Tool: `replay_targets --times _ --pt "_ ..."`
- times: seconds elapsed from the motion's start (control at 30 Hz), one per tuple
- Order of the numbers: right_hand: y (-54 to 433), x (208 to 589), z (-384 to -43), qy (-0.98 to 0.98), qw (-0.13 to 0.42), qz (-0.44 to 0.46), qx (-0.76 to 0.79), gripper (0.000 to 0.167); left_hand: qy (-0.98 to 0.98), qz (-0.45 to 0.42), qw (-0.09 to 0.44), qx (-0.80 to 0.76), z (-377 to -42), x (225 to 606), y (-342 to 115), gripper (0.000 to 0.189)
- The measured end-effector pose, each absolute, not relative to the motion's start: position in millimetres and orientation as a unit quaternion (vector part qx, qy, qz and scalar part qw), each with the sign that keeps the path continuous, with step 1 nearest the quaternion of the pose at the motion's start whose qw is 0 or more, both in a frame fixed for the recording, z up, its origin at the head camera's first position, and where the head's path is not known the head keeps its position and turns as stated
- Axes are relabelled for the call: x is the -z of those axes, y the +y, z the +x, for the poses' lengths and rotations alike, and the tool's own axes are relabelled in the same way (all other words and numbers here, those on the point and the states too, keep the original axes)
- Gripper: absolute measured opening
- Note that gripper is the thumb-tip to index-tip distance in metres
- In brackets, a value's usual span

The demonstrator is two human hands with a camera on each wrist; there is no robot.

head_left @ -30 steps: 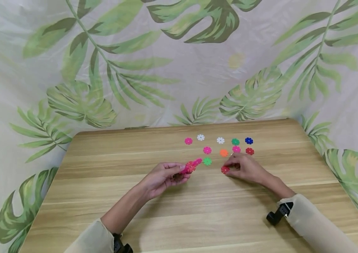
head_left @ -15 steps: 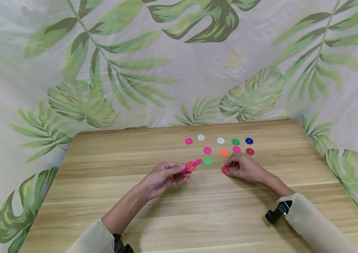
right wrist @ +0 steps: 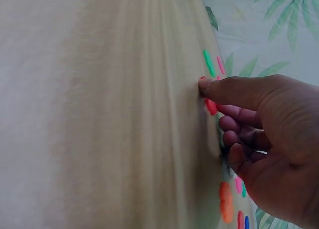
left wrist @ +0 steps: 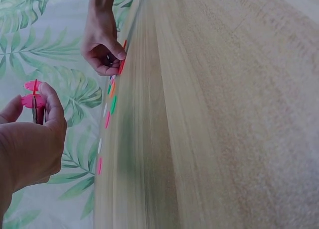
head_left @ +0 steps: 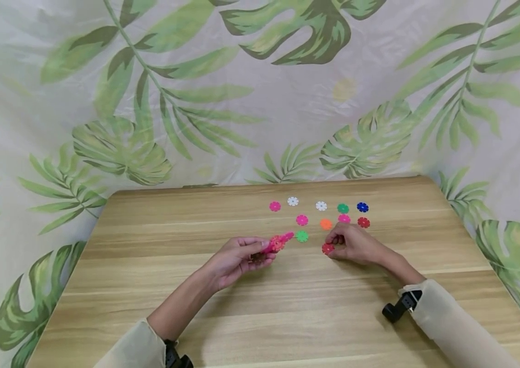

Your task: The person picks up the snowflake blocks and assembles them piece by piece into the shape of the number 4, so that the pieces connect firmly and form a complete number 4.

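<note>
In the head view my left hand (head_left: 241,260) pinches a small cluster of interlocked notched plastic discs (head_left: 277,244), pink and orange-red, with a brown part partly hidden by the fingers. The left wrist view shows pink discs (left wrist: 33,100) standing crosswise on a darker piece between thumb and fingers. Farther right, my right hand (head_left: 358,245) pinches a single red notched disc (head_left: 327,249) close over the table. Its thumb covers part of that red disc (right wrist: 211,107) in the right wrist view. A bright green disc (head_left: 302,236) lies between the two hands.
Loose discs lie flat toward the back of the wooden table (head_left: 172,306): pink (head_left: 275,206), white (head_left: 292,201), orange (head_left: 326,224), green (head_left: 343,208), blue (head_left: 362,207) and red (head_left: 363,222) among them. A leaf-patterned cloth (head_left: 287,112) hangs behind the table.
Both hands keep their grips and stay nearly in place. The right wrist has edged slightly left, and the head view has shifted a little.
</note>
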State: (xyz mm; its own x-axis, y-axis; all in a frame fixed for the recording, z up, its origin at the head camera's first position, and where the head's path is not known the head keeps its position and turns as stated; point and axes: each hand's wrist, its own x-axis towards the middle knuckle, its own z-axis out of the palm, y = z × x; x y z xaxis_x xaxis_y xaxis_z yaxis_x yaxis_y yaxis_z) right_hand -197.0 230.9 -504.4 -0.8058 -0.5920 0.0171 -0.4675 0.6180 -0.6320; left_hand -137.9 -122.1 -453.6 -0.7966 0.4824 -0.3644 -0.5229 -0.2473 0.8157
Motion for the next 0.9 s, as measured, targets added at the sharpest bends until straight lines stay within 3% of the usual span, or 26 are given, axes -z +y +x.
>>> replay_targets --times 0.27,0.9 --pt "226.9 499.1 -199.5 0.895 0.128 -0.284 0.320 0.023 0.527 -0.024 0.316 -0.788 -137.6 456.1 -123.4 0.021" --pt "228.7 501.3 -194.0 0.894 0.095 -0.294 0.326 0.026 0.527 -0.024 0.318 -0.787 -137.4 456.5 -126.6 0.018"
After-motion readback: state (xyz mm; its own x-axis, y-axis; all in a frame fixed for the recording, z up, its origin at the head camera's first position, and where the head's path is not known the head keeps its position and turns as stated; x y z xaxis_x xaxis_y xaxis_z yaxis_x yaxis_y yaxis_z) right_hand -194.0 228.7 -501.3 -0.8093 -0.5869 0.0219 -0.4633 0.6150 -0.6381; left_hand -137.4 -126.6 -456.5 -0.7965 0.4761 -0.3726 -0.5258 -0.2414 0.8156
